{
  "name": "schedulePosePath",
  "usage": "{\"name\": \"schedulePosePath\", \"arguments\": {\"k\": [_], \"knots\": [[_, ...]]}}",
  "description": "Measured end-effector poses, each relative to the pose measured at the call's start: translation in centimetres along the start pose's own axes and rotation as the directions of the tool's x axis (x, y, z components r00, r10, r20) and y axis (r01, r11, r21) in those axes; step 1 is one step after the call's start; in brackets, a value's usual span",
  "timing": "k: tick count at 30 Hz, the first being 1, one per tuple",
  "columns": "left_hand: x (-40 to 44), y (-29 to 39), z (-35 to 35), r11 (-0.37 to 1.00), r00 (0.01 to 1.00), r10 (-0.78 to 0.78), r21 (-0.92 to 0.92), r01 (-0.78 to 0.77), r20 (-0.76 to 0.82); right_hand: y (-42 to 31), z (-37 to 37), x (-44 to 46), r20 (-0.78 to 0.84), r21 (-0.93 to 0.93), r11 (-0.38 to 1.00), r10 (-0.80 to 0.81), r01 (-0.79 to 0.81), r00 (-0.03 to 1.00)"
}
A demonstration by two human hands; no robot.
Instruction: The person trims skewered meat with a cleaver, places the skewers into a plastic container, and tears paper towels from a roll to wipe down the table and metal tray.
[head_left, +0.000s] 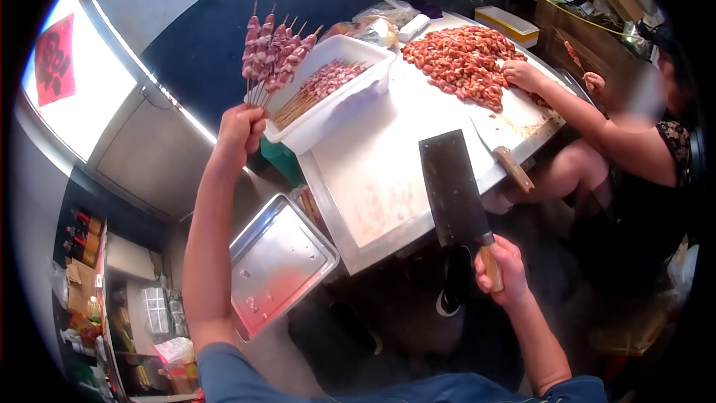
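My left hand (241, 134) is closed round the lower ends of several meat skewers (272, 52), held upright beside the white tub (343, 97). More skewers with pale pink meat (332, 78) lie inside that tub. In my right hand (501, 270) is the wooden handle of a wide cleaver (452, 186), its dark blade pointing up in front of the table's near edge. The white tabletop (358, 157) has pinkish smears near its front corner.
A co-worker's hand (524, 75) touches a heap of red meat pieces (466, 60); their other hand (594, 83) holds a skewer. A wooden-handled knife (513, 169) overhangs the table's right edge. A metal tray (283, 265) sits below left, near a green container (282, 163).
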State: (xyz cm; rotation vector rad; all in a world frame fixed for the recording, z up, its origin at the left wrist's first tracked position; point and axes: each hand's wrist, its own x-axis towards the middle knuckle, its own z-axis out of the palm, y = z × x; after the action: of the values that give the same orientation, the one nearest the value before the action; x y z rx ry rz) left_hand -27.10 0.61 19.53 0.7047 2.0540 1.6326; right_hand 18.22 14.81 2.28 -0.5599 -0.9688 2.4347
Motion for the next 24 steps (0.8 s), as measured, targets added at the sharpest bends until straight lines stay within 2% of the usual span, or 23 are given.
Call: {"name": "schedulePosePath", "arguments": {"k": [3,6,7,9,11,13,14,15,16,17,18,19,21,22,24], "knots": [[5.9,-0.3,-0.3,0.998,0.999,-0.025,0.055,0.023,0.038,-0.1,0.4,0.4,-0.03,0.107,0.994,0.016,-0.012,0.999],[11.7,-1.5,-0.7,0.979,0.971,-0.194,0.083,0.184,0.143,0.0,0.3,0.9,-0.031,0.203,0.979,0.035,-0.028,0.999],[13.5,-1.6,-0.7,0.979,0.97,-0.197,0.084,0.186,0.146,0.0,0.3,1.2,-0.047,0.247,0.968,0.05,-0.037,0.998],[16.5,-2.7,-0.4,0.917,0.921,-0.362,0.233,0.324,0.146,0.1,0.3,1.6,-0.057,0.27,0.962,0.063,-0.045,0.996],[18.5,-3.9,0.2,0.897,0.902,-0.399,0.271,0.348,0.165,0.3,0.3,2.0,-0.015,0.282,0.958,0.048,-0.042,0.999],[21.0,-5.8,0.4,0.845,0.932,-0.34,0.475,0.244,0.125,0.6,0.2,2.2,0.018,0.293,0.955,0.043,-0.046,0.999],[22.5,-6.9,0.1,0.825,0.967,-0.222,0.553,0.119,0.123,0.9,0.0,2.3,0.042,0.327,0.944,0.027,-0.039,0.999],[23.8,-8.2,0.0,0.824,0.966,-0.225,0.555,0.118,0.128,1.0,-0.2,2.4,0.066,0.336,0.941,0.02,-0.042,0.998],[23.6,-8.1,0.7,0.683,0.996,-0.053,0.73,-0.015,0.071,1.1,-0.3,2.4,0.08,0.349,0.936,0.018,-0.045,0.997],[23.3,-7.8,1.1,0.482,0.99,0.13,0.869,-0.11,0.054,1.3,-0.3,2.4,0.097,0.363,0.93,0.016,-0.051,0.995],[22.9,-7.5,1.3,0.396,0.989,0.144,0.914,-0.087,0.032,1.3,-0.2,2.5,0.099,0.367,0.929,0.02,-0.055,0.995],[22.9,-7.9,1.1,0.391,0.99,0.139,0.917,-0.081,0.028,1.3,0.0,2.6,0.098,0.385,0.921,0.029,-0.065,0.995],[22.9,-8.5,0.8,0.451,0.946,0.316,0.865,-0.22,0.076,1.3,0.4,2.6,0.102,0.4,0.913,0.041,-0.079,0.994],[22.2,-8.0,1.0,0.452,0.946,0.317,0.865,-0.219,0.074,1.3,0.4,2.6,0.091,0.394,0.916,0.039,-0.072,0.995],[20.6,-6.9,1.5,0.394,0.888,0.457,0.883,-0.256,0.054,1.2,0.5,2.4,0.073,0.384,0.922,0.034,-0.06,0.997]]}}
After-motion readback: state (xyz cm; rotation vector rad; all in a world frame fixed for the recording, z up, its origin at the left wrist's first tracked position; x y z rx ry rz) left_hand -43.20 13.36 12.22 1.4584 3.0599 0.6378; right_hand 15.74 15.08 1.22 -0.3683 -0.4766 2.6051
